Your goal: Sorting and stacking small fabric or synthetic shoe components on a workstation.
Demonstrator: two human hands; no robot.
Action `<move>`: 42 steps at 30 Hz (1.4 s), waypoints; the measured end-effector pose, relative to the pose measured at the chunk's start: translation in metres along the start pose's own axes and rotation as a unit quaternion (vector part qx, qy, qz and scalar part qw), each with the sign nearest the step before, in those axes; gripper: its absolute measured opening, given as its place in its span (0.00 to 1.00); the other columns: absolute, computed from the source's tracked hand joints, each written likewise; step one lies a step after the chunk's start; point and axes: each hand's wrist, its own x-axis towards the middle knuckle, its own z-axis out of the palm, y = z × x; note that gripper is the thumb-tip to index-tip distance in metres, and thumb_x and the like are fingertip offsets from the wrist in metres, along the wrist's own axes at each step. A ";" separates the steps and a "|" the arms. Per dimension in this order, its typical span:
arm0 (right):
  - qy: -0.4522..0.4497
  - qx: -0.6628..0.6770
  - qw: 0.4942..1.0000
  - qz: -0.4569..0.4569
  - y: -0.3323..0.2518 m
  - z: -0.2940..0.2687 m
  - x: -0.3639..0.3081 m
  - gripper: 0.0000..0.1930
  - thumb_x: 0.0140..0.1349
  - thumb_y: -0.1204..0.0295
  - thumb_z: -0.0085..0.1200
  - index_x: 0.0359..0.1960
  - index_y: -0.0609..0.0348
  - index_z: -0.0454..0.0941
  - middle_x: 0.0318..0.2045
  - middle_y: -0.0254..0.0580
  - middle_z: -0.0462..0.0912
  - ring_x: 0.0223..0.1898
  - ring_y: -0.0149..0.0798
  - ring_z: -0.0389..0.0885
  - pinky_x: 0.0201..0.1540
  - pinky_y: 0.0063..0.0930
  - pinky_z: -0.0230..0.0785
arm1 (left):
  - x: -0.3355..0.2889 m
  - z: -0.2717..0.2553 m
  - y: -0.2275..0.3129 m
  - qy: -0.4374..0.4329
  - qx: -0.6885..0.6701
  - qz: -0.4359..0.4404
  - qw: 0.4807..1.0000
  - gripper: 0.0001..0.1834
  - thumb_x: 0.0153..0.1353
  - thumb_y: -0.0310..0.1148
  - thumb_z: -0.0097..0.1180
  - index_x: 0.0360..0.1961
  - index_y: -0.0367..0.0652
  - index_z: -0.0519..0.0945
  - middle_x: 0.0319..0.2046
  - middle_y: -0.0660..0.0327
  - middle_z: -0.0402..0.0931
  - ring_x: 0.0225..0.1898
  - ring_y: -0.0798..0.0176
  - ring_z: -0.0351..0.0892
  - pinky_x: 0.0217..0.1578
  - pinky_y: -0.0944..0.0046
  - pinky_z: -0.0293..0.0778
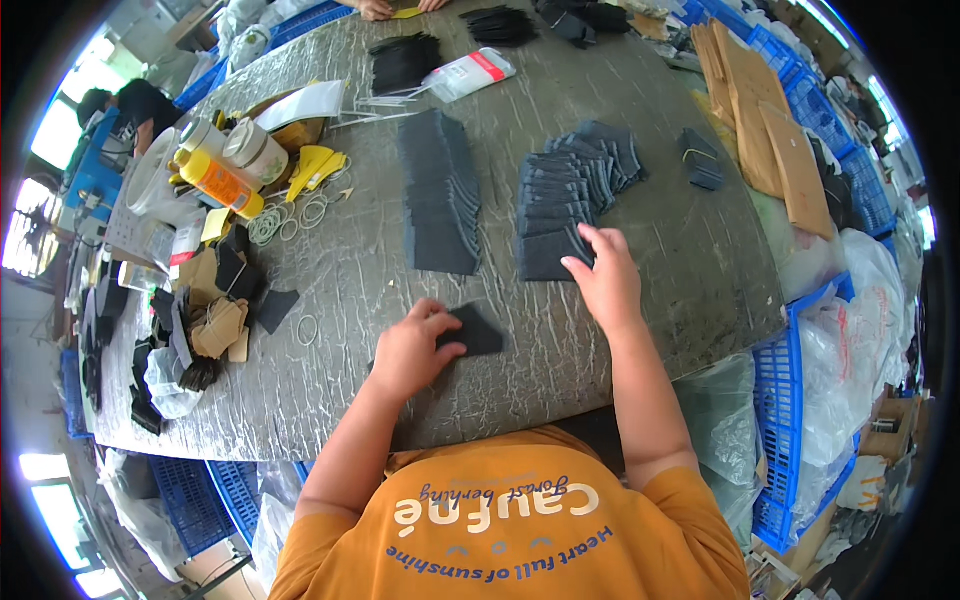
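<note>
My left hand (412, 348) is closed on a dark fabric piece (478, 332) near the front of the table; its fingers curl over the piece's left end. My right hand (608, 282) has its thumb and forefinger apart at the near right corner of a fanned row of dark fabric pieces (552, 205). Whether the fingertips touch the top piece, I cannot tell. Left of that row lies a second, neatly overlapped row of dark fabric pieces (437, 190). Farther right is a small bundle of dark pieces (702, 160) with a yellowish band around it.
Bottles, including a yellow one (218, 183), rubber bands (268, 222) and scraps (215, 310) crowd the table's left side. Black stacks (404, 62) and a plastic packet (470, 74) lie at the back. Blue crates (778, 420) border the right. Another person's hands (378, 8) show at the far edge.
</note>
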 end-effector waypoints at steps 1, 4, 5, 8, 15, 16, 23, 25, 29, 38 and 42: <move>-0.009 0.016 1.000 -0.013 -0.006 -0.003 -0.006 0.14 0.52 0.71 0.61 0.42 0.56 0.79 0.31 0.46 0.79 0.37 0.49 0.79 0.40 0.36 0.71 | -0.006 0.000 0.001 -0.033 0.001 -0.009 0.999 0.16 0.48 0.34 0.66 0.39 0.45 0.80 0.43 0.60 0.74 0.37 0.53 0.78 0.38 0.59 0.74; -0.245 0.242 0.938 0.036 -0.060 -0.002 -0.045 0.07 0.52 0.73 0.60 0.32 0.59 0.81 0.30 0.46 0.81 0.33 0.47 0.80 0.38 0.35 0.72 | -0.014 0.003 0.016 0.059 -0.135 -0.012 0.989 0.14 0.51 0.32 0.64 0.39 0.41 0.79 0.37 0.56 0.75 0.34 0.55 0.78 0.36 0.62 0.74; -0.295 0.285 0.912 -0.019 -0.074 0.002 -0.057 0.06 0.52 0.74 0.59 0.33 0.59 0.81 0.29 0.47 0.82 0.32 0.45 0.80 0.36 0.33 0.72 | -0.015 0.005 0.025 0.107 -0.236 -0.025 0.966 0.14 0.52 0.32 0.64 0.39 0.39 0.78 0.35 0.55 0.74 0.31 0.57 0.77 0.34 0.62 0.74; -0.323 0.383 0.865 0.035 -0.095 0.011 -0.072 0.06 0.54 0.73 0.58 0.34 0.60 0.81 0.29 0.47 0.82 0.31 0.40 0.81 0.35 0.31 0.71 | -0.011 0.001 0.039 0.117 -0.212 0.025 0.970 0.13 0.55 0.29 0.61 0.40 0.37 0.77 0.31 0.54 0.74 0.29 0.59 0.76 0.33 0.64 0.73; -0.454 0.447 0.763 0.111 -0.091 0.010 -0.064 0.07 0.54 0.73 0.60 0.34 0.61 0.82 0.26 0.36 0.82 0.31 0.26 0.77 0.34 0.24 0.69 | -0.021 0.011 0.029 -0.025 -0.513 -0.026 0.858 0.13 0.64 0.35 0.52 0.43 0.34 0.74 0.32 0.62 0.75 0.31 0.72 0.72 0.33 0.71 0.71; -0.456 0.471 0.745 0.125 -0.091 0.010 -0.065 0.07 0.54 0.72 0.60 0.34 0.61 0.82 0.26 0.34 0.82 0.30 0.26 0.76 0.34 0.23 0.68 | -0.022 0.013 0.028 -0.051 -0.586 -0.056 0.807 0.14 0.66 0.36 0.50 0.43 0.34 0.74 0.33 0.63 0.75 0.33 0.74 0.72 0.34 0.72 0.71; -0.454 0.459 0.746 0.164 -0.099 0.007 -0.069 0.03 0.55 0.78 0.58 0.30 0.64 0.81 0.27 0.34 0.82 0.32 0.25 0.78 0.39 0.21 0.70 | -0.024 0.013 0.029 -0.039 -0.626 -0.097 0.773 0.13 0.67 0.36 0.48 0.40 0.35 0.74 0.32 0.64 0.75 0.34 0.75 0.71 0.35 0.73 0.70; -0.456 0.440 0.744 0.212 -0.100 0.008 -0.071 0.02 0.55 0.78 0.57 0.29 0.63 0.81 0.26 0.33 0.81 0.31 0.25 0.77 0.38 0.21 0.69 | -0.023 0.015 0.030 0.033 -0.515 -0.074 0.853 0.12 0.67 0.36 0.48 0.39 0.36 0.75 0.31 0.64 0.74 0.32 0.76 0.71 0.33 0.74 0.70; -0.489 0.391 0.742 0.239 -0.109 -0.004 -0.064 0.01 0.55 0.79 0.56 0.28 0.63 0.80 0.26 0.33 0.80 0.30 0.24 0.75 0.36 0.21 0.68 | -0.026 0.010 0.032 0.022 -0.491 -0.072 0.868 0.12 0.67 0.36 0.49 0.39 0.36 0.75 0.31 0.64 0.75 0.32 0.76 0.71 0.34 0.74 0.70; -0.378 0.668 0.534 0.355 -0.097 0.009 -0.080 0.09 0.62 0.72 0.43 0.39 0.60 0.74 0.27 0.28 0.72 0.27 0.24 0.69 0.32 0.18 0.64 | -0.024 0.007 0.020 -0.002 -0.526 -0.052 0.849 0.10 0.60 0.27 0.56 0.42 0.38 0.76 0.33 0.63 0.76 0.35 0.68 0.74 0.37 0.70 0.72; -0.349 0.694 0.536 0.330 -0.093 0.008 -0.080 0.10 0.59 0.75 0.39 0.38 0.63 0.72 0.35 0.34 0.74 0.35 0.24 0.71 0.38 0.18 0.64 | -0.019 -0.022 0.032 0.037 -0.286 0.154 0.945 0.13 0.45 0.20 0.63 0.34 0.44 0.80 0.32 0.61 0.74 0.35 0.64 0.73 0.33 0.67 0.69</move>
